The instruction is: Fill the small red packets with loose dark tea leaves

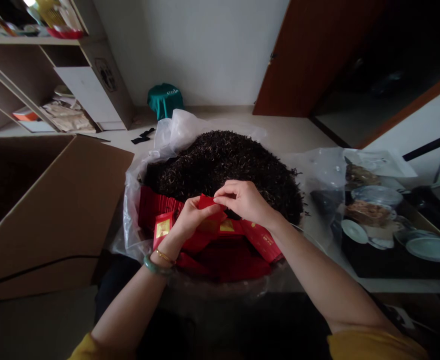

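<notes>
Between my hands is a small red packet (pixel 206 201), its top edge raised. My left hand (pixel 190 217) is closed on it, thumb across the front. The fingertips of my right hand (pixel 244 200) pinch its upper right edge. Just beyond lies a large heap of dark dried leaves (pixel 223 160) that look like loose tea, in a clear plastic bag (pixel 130 200). Stacked red packets (pixel 159 205) with gold labels lie against the heap at left. More red packets (pixel 235 260) are spread below my hands, partly hidden by them.
An open cardboard box (pixel 77 205) stands at left. On the right, a dark tray (pixel 370 262) carries a glass bowl (pixel 377 197), a small white dish (pixel 354 231) and other dishes. Behind are a teal covered bin (pixel 165 100), shelves (pixel 28 42) and a brown door (pixel 310 55).
</notes>
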The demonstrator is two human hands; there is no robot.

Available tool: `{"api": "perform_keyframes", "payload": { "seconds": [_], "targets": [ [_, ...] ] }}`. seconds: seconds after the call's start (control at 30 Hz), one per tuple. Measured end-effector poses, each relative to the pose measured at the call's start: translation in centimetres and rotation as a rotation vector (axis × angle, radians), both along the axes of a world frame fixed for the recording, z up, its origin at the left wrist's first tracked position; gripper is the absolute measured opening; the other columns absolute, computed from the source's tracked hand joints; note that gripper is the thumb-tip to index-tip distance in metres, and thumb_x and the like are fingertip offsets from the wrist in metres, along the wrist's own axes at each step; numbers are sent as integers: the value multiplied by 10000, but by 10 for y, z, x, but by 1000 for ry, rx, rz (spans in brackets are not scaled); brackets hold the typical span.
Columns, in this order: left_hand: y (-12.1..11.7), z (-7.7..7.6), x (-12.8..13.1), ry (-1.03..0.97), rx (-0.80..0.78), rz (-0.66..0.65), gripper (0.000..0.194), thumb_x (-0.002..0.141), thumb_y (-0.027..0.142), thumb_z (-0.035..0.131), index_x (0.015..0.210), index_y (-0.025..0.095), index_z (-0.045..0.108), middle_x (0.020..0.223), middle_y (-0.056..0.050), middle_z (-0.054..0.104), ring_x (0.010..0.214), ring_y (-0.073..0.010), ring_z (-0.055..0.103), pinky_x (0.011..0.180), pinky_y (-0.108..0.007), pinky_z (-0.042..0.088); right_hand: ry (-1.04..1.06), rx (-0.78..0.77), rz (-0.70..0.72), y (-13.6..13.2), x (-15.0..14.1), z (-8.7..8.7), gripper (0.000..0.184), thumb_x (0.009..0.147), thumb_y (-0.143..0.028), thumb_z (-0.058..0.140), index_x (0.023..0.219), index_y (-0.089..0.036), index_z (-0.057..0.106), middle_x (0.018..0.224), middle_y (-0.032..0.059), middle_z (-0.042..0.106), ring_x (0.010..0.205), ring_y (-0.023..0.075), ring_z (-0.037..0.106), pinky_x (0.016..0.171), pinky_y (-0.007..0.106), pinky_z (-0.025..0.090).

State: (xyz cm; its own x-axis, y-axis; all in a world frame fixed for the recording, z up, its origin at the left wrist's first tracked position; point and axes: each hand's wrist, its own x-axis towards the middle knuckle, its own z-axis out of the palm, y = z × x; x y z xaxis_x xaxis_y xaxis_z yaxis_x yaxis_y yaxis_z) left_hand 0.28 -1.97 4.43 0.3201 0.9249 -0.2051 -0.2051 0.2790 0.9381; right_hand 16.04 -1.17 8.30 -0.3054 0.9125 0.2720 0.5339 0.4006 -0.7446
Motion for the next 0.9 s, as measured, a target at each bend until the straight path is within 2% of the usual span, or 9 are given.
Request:
{"api": "perform_keyframes", "payload": {
  "seconds": [0.1, 0.17, 0.27, 0.33, 0.4, 0.5, 0.6, 0.77, 0.9],
  "targets": [
    [0, -3, 2, -5, -21, 5, 371, 514, 404, 858, 679, 139, 658, 616, 6, 682, 532, -107, 599, 544, -214, 478, 26, -25, -25, 3, 2, -2, 68, 755, -139, 698, 722, -176, 745, 700, 2, 670, 609, 101, 580, 592, 224, 445],
    [0, -4, 3, 7, -37, 16, 384, 495, 405, 864, 695, 135, 679, 635, -12, 701, 545, -127, 617, 553, -230, 491, 41, -124, -11, 8, 8, -4, 66, 772, -193, 688, 775, -172, 751, 704, 8, 688, 610, 115, 602, 595, 233, 466],
    [1, -4, 2, 11, -43, 39, 394, 498, 414, 862, 729, 134, 708, 668, -38, 725, 578, -158, 649, 586, -261, 517, -1, -263, -13, 19, 29, -14, 248, 816, -251, 643, 1039, -170, 718, 816, 35, 726, 681, 149, 654, 655, 267, 516],
    [3, -4, 1, 17, -22, 64, 392, 511, 407, 861, 752, 131, 721, 711, -50, 739, 614, -174, 668, 619, -274, 527, -147, -236, -76, 24, 47, -30, 417, 791, -229, 672, 1203, -172, 638, 1019, 82, 720, 848, 191, 677, 780, 314, 527],
    [4, -5, -1, 16, 1, 79, 397, 514, 403, 863, 767, 129, 726, 751, -60, 749, 646, -185, 680, 643, -283, 532, -401, -176, -112, 27, 62, -49, 523, 737, -217, 731, 1243, -167, 607, 1190, 139, 663, 1043, 259, 638, 918, 382, 483],
    [5, -6, -3, -9, 3, 72, 399, 518, 399, 864, 781, 130, 733, 787, -66, 757, 670, -189, 689, 663, -286, 536, -699, -197, -109, 27, 72, -77, 568, 760, -254, 715, 1293, -132, 560, 1254, 191, 615, 1151, 315, 577, 989, 415, 426],
    [5, -7, -3, -2, 9, 67, 395, 523, 402, 862, 784, 132, 739, 786, -60, 759, 667, -184, 689, 662, -278, 533, -804, -194, -106, 27, 69, -93, 527, 788, -300, 675, 1267, -103, 575, 1194, 201, 622, 1113, 313, 583, 955, 378, 435],
    [5, -6, -3, 26, 26, 78, 405, 507, 410, 866, 768, 128, 738, 757, -53, 754, 656, -173, 681, 654, -263, 524, -622, -163, -128, 34, 73, -99, 401, 722, -251, 699, 1099, -115, 670, 1055, 141, 642, 954, 235, 627, 881, 303, 472],
    [5, -5, -3, -1, 7, 70, 382, 529, 384, 858, 788, 131, 736, 800, -61, 759, 685, -178, 692, 681, -272, 534, -282, -86, -254, 37, 91, -80, 414, 729, -295, 693, 1104, -120, 664, 1065, 123, 658, 981, 240, 630, 896, 350, 485]
  ]
}}
